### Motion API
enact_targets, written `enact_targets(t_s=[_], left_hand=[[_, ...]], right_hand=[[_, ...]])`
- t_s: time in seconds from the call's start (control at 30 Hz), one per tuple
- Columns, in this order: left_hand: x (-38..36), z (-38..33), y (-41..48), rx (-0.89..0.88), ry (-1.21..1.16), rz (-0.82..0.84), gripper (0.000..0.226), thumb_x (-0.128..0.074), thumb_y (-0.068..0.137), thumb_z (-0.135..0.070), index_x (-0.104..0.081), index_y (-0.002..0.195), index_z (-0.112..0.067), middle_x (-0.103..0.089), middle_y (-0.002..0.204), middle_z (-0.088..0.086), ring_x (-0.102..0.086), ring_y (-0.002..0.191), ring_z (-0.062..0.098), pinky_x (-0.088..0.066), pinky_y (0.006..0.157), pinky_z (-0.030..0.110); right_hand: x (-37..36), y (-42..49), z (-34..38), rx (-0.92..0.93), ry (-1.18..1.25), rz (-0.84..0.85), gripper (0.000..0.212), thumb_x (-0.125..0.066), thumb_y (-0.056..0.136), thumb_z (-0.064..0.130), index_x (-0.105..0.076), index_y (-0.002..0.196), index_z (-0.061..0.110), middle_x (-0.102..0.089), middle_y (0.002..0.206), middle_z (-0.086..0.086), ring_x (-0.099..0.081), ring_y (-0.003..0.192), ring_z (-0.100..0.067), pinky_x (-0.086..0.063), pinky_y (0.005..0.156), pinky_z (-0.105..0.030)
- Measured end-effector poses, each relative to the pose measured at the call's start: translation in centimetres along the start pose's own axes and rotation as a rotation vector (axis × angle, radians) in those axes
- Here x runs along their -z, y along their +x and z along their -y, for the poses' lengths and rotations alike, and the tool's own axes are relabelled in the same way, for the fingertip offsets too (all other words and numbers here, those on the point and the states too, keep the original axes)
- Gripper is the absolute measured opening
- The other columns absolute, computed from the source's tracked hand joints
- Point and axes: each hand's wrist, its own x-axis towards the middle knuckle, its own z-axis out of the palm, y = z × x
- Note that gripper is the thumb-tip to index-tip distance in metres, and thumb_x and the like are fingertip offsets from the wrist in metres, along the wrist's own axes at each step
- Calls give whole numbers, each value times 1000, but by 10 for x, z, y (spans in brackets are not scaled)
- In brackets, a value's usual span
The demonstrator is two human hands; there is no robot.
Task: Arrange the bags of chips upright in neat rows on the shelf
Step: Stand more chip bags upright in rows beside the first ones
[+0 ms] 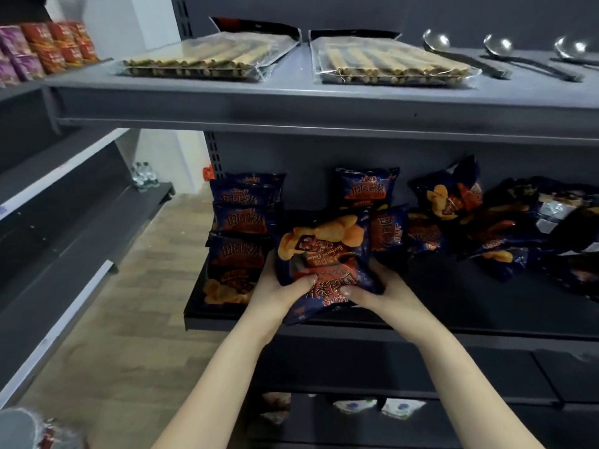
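Your left hand (279, 294) and right hand (378, 294) clamp curled fingers on a puffy, glossy bag (324, 251). Left of it sits a row (241, 222); right of it, a crumpled heap (505, 222).

- Chip bag (324, 254): glossy plastic film, crinkled.
- Upper shelf (291, 92): matt grey metal, smooth (painted, prob.).
- Ladles (436, 40): polished metal, v. shiny.
- Stick packs (201, 56): clear glossy plastic.
- Floor (146, 286): wood-look planks, matt.

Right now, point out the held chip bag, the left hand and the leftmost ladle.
held chip bag (324, 251): head view, front panel.
left hand (275, 290): head view, back of hand.
leftmost ladle (436, 40): head view, its bowl.
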Motion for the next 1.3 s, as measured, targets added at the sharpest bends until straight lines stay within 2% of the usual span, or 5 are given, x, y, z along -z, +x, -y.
enact_targets(t_s=[0.27,0.4,0.9,1.1,1.3], left_hand=[[0,-44,-11,-345,832,-58,109,-78,66,-46,-2,145,-44,-7,150,-19,-5,139,2,-10,114,28],[-33,-63,-19,-405,1366,91,74,-67,71,-55,-29,135,-48,-37,139,-8,-42,124,18,-32,104,34],[-48,-11,0,-155,487,-109,55,-83,66,-25,-53,112,-34,-62,102,-21,-59,99,-2,-42,78,4],[-35,2,26,-133,274,-170,44,-82,62,-41,-58,98,-37,-65,97,-20,-58,88,-15,-40,75,1],[-17,-4,49,-115,359,-160,73,-70,65,-63,-46,124,-28,-60,107,-20,-55,94,-12,-37,73,-2]], right_hand=[[38,6,1,-67,-595,170,64,-72,75,37,-49,134,28,-51,132,14,-47,122,-4,-38,101,-21],[48,-2,27,187,-780,89,63,-70,82,23,-43,139,33,-58,130,7,-55,116,-8,-42,95,-18],[49,19,40,666,-622,-128,68,-64,87,26,-29,144,37,-57,127,6,-49,120,-13,-41,103,-35],[49,28,-6,61,51,-78,101,-76,69,45,-16,149,32,-36,150,8,-37,135,-6,-35,110,-28],[22,59,-18,1,109,-125,32,-67,84,6,-65,102,32,-60,105,-34,-60,104,-40,-49,96,-48]])
